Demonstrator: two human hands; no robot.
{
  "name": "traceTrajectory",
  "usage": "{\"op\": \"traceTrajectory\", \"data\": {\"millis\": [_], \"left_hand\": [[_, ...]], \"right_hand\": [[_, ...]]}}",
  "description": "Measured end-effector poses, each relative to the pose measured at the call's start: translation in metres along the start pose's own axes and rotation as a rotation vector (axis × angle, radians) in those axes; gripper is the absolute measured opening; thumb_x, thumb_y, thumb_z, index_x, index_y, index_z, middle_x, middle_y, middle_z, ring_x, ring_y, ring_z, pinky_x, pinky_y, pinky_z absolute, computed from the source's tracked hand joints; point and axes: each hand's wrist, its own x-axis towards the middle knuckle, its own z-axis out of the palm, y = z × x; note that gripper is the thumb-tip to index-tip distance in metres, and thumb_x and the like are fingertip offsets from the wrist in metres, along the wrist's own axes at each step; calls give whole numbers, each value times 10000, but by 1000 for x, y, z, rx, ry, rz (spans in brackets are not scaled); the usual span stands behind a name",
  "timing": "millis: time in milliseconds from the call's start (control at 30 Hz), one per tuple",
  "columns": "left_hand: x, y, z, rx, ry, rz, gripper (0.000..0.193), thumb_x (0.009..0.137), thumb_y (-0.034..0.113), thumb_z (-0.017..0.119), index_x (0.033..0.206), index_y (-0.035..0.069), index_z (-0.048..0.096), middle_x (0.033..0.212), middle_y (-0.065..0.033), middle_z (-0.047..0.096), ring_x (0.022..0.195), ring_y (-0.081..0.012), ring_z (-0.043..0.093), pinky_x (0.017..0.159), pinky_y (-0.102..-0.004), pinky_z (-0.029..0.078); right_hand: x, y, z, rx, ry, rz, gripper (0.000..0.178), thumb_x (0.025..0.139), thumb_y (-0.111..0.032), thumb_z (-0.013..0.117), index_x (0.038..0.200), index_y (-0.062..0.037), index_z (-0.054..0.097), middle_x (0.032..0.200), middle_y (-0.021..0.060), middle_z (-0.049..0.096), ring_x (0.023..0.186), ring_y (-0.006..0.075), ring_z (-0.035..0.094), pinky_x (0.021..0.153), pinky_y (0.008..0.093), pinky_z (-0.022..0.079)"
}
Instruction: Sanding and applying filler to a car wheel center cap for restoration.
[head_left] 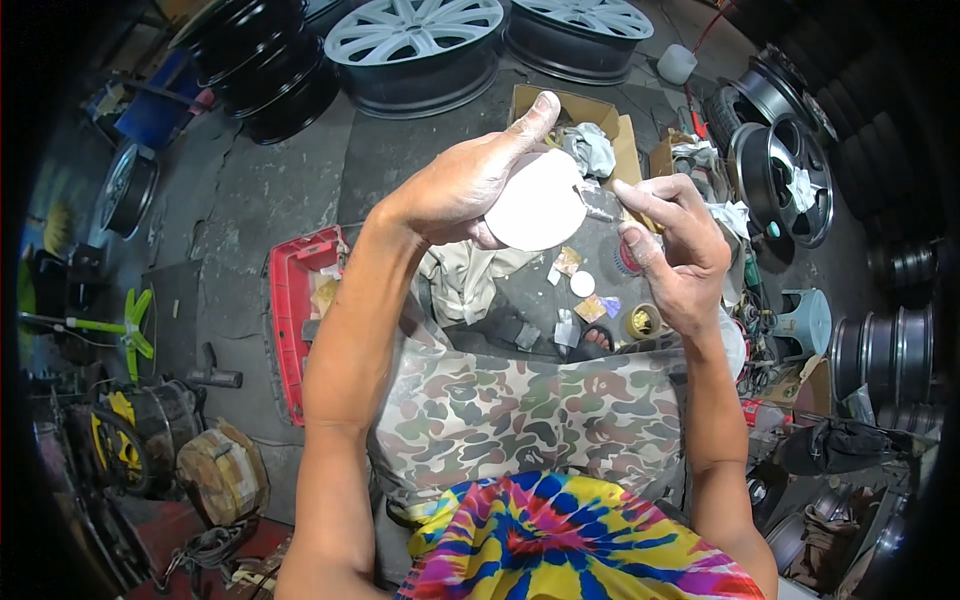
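Note:
My left hand (462, 182) is closed on a flat, round white disc (536, 208), its thumb raised beyond the far edge. White dust or paste coats the fingers of both hands. Between the thumb and fingers of my right hand (682, 250) is a small putty knife whose smeared grey blade (602, 204) meets the right edge of the disc. A dark spot shows on the disc beside the blade tip. Most of the knife's handle is hidden by my fingers. Both hands are raised over the floor in front of my knees.
Pale-faced wheel rims (415, 45) lie at the back, near a stack of black rims (262, 75). A red plastic tray (290, 330) is at my left. An open cardboard box (625, 145) stands behind my hands. A tape roll (642, 321) and a blue stool (803, 318) are to the right.

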Motion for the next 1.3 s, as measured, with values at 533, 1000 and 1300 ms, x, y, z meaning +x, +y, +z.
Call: {"op": "traceTrajectory", "data": {"millis": [533,1000,1300], "left_hand": [[-11,4,0,418,137,-2,839,984,719,345,1172,-34,665,662,-48,616,451,-57,517,358,-228,407],[-14,2,4,439,115,5,890,971,740,343,1169,-71,652,670,-52,622,437,-59,519,355,-230,404],[20,-18,-24,-86,82,40,613,921,583,582,1130,7,599,952,-141,617,803,-191,569,674,-347,431]], "right_hand": [[3,-4,-13,-267,-87,-85,348,737,36,746,1080,-24,757,907,90,627,818,173,625,718,279,495],[1,-6,-14,-171,-98,12,321,790,27,721,1102,-37,751,917,82,625,823,160,614,736,271,487],[-5,8,-36,-68,-117,137,255,887,0,676,1137,5,728,964,41,622,882,116,573,814,241,444]]}}
